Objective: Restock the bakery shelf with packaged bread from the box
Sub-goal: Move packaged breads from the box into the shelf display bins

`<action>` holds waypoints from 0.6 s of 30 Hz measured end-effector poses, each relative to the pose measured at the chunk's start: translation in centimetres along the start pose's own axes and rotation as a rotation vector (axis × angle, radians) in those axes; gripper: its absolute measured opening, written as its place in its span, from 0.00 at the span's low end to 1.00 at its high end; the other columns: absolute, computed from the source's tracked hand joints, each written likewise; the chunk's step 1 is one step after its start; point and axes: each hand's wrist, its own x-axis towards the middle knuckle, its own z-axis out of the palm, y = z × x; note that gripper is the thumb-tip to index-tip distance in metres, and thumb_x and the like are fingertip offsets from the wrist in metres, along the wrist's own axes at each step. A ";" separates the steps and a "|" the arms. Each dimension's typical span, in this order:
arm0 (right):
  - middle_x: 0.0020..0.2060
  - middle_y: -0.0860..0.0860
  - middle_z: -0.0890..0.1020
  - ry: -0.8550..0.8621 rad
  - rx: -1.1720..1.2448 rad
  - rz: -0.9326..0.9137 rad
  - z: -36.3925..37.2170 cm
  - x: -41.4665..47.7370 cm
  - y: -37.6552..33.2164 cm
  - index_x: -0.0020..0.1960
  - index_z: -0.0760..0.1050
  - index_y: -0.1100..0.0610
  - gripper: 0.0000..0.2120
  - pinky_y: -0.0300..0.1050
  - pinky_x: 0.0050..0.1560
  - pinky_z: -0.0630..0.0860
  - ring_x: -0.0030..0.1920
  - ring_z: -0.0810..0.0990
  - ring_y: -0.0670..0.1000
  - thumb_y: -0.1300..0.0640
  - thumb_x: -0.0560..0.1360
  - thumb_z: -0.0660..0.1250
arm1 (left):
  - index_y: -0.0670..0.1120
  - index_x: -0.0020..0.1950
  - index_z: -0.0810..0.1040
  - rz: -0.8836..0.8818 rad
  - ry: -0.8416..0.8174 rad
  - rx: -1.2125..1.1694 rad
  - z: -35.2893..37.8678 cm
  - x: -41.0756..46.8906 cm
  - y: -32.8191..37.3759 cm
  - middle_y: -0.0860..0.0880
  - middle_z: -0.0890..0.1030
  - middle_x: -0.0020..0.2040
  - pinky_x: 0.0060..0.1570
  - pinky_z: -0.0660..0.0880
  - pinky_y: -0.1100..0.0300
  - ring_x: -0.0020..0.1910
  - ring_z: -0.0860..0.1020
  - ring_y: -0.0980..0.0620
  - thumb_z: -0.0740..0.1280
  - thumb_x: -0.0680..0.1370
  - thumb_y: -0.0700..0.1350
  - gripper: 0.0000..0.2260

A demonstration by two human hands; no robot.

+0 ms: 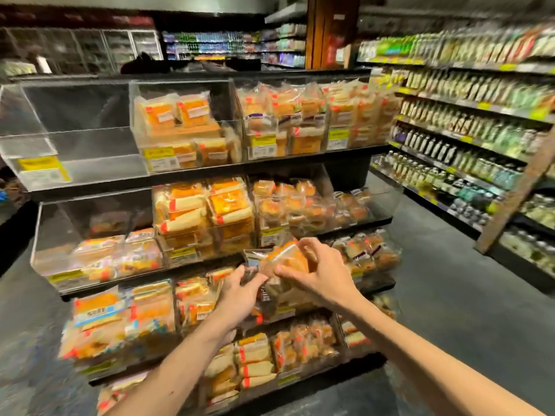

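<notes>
While both bare forearms reach up from the bottom edge of the head view, they meet on one bag of packaged bread in front of the bakery shelf, level with the gap between its second and third tiers. The right hand has its grip pinched on the bag's upper, orange-brown end, thumb below and fingers curled over the clear film. The left hand has its grip curled round the bag's darker lower-left end, where a strip of white lettering is too smeared to read. Whether the bag touches the tier edge behind it or hangs free cannot be told, since the hands cover its underside. Motion blur softens everything. Clear-walled bins on the tiers hold wrapped loaves, slices and buns with red stickers, and the yellow price tags on their fronts are illegible. The lowest tier is cut off by the arms and the frame's bottom edge. To the right, across a strip of grey floor, aisle shelving carries rows of bottles and packets that blur into pale green and white. A wooden post rises behind the shelf.
</notes>
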 end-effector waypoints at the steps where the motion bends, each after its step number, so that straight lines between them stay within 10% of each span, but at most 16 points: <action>1: 0.64 0.46 0.76 -0.005 -0.028 -0.007 -0.3 0.8 0.8 0.68 0.68 0.42 0.44 0.55 0.66 0.70 0.66 0.69 0.50 0.19 0.59 0.62 | 0.48 0.75 0.68 -0.019 -0.026 0.001 0.6 1.2 0.1 0.51 0.71 0.71 0.46 0.77 0.66 0.62 0.74 0.52 0.65 0.80 0.55 0.25; 6: 0.74 0.54 0.62 -0.113 -0.097 -0.048 -1.3 6.7 4.6 0.75 0.62 0.41 0.39 0.51 0.73 0.56 0.76 0.56 0.55 0.33 0.68 0.68 | 0.42 0.71 0.72 -0.048 -0.087 -0.027 3.5 8.0 1.5 0.43 0.80 0.58 0.27 0.73 0.67 0.36 0.79 0.59 0.64 0.82 0.46 0.18; 18: 0.74 0.55 0.61 -0.220 -0.068 -0.102 -2.5 24.0 8.5 0.76 0.50 0.34 0.36 0.57 0.73 0.65 0.73 0.65 0.57 0.30 0.71 0.57 | 0.50 0.72 0.72 -0.119 -0.088 -0.091 5.9 23.5 6.2 0.45 0.78 0.53 0.25 0.67 0.64 0.38 0.74 0.54 0.69 0.73 0.63 0.31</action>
